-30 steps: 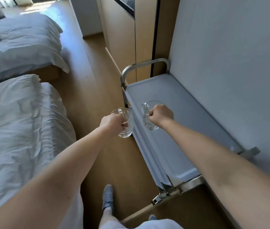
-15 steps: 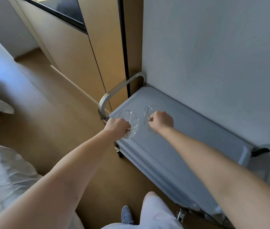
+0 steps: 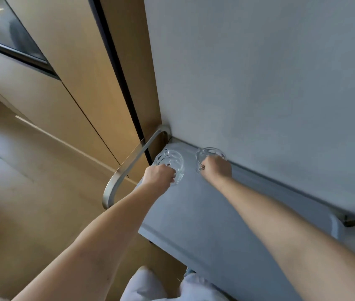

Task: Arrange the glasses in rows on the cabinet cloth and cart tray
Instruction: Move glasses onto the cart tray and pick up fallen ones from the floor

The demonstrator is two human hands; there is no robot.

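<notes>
Two clear patterned glass mugs are at the far end of the grey cart tray (image 3: 204, 213). My left hand (image 3: 159, 175) grips the handle of the left glass mug (image 3: 170, 160), close to the cart's metal push bar. My right hand (image 3: 215, 168) grips the handle of the right glass mug (image 3: 210, 153), which is close to the grey wall. Both mugs stand upright, side by side, low over or on the tray; contact with the tray cannot be told.
A curved metal push bar (image 3: 129, 168) rises at the tray's far left end. A grey wall (image 3: 259, 72) runs along the tray's right side. Wooden cabinet doors (image 3: 81, 83) stand beyond the bar. Wooden floor (image 3: 31, 203) lies to the left. My knees show at the bottom.
Both hands have carried the mugs forward to the far end of the tray, by the push bar and the wall. The view has turned away from the beds.
</notes>
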